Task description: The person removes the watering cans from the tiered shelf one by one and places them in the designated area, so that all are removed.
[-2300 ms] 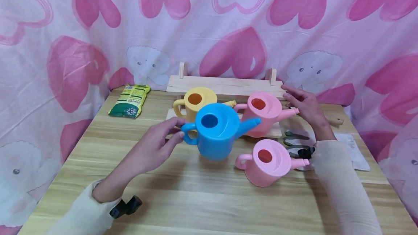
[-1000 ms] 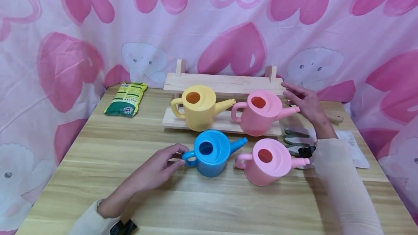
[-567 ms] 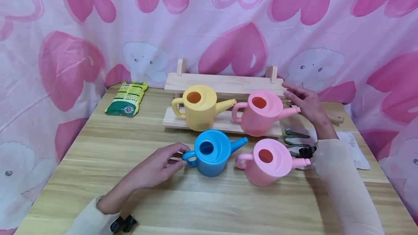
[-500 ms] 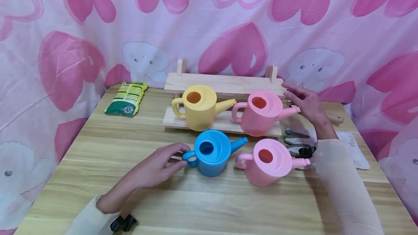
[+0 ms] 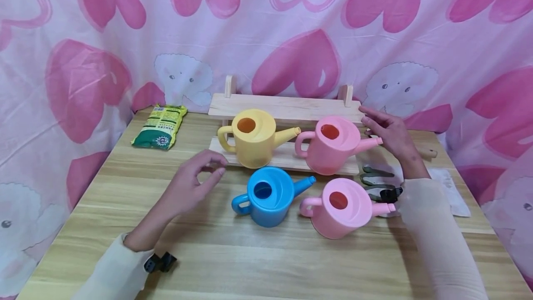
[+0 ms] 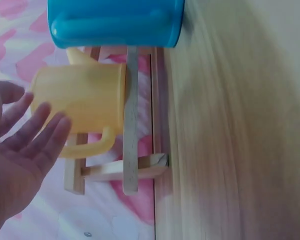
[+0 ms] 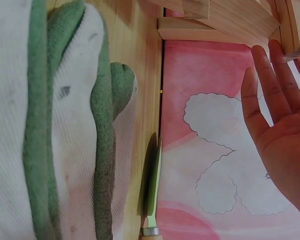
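My left hand (image 5: 189, 182) hovers left of the blue watering can (image 5: 270, 196), fingers loosely bent and holding nothing. That can stands on the table, its handle towards the hand and its spout to the right. Behind it, a yellow watering can (image 5: 255, 140) and a pink watering can (image 5: 333, 147) sit on the lower board of a wooden shelf (image 5: 287, 105). Another pink watering can (image 5: 339, 209) is on the table right of the blue one. My right hand (image 5: 391, 131) rests its extended fingertips at the right end of the upper board, as the right wrist view also shows.
A green and yellow packet (image 5: 161, 126) lies at the table's back left. Green and white work gloves (image 7: 72, 125) lie under my right forearm. Beyond them is a tool with a metal blade (image 7: 155, 185) and wooden handle. A heart-patterned curtain (image 5: 291, 27) hangs behind the table.
The blue watering can came down from in front of the shelf onto the table. My left hand has since let go of its handle and moved up and left. The right hand stays put.
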`<action>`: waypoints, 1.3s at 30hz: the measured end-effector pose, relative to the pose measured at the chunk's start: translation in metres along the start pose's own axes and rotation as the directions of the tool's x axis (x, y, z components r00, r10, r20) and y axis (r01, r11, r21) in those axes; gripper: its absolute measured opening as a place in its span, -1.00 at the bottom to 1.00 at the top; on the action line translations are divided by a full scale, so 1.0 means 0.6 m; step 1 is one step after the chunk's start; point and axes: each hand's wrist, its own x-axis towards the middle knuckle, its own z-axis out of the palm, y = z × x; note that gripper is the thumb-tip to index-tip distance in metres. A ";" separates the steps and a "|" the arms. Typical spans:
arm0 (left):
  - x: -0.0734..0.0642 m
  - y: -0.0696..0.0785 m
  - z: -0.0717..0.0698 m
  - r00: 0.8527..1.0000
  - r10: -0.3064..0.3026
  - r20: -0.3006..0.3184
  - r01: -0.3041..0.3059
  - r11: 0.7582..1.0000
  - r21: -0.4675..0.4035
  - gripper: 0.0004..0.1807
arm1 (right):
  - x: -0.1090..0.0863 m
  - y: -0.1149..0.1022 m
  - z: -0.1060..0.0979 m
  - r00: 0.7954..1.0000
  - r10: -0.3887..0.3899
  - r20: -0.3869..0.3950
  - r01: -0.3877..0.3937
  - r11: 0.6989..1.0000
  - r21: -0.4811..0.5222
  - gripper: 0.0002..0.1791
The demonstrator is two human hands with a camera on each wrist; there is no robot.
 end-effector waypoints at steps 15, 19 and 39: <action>0.067 -0.045 0.014 0.971 -0.028 -0.237 -0.010 0.987 -0.158 -0.51 | 0.001 -0.002 -0.001 1.000 0.013 -0.006 -0.013 1.000 -0.016 -0.32; 0.074 -0.051 0.016 0.977 -0.081 -0.198 0.038 0.977 -0.211 -0.53 | 0.000 -0.001 0.000 1.000 0.012 -0.004 -0.012 1.000 -0.004 -0.33; 0.091 -0.055 0.006 0.978 -0.144 -0.147 0.114 0.974 -0.197 -0.65 | -0.001 0.001 0.001 1.000 0.009 -0.008 -0.009 1.000 0.011 -0.34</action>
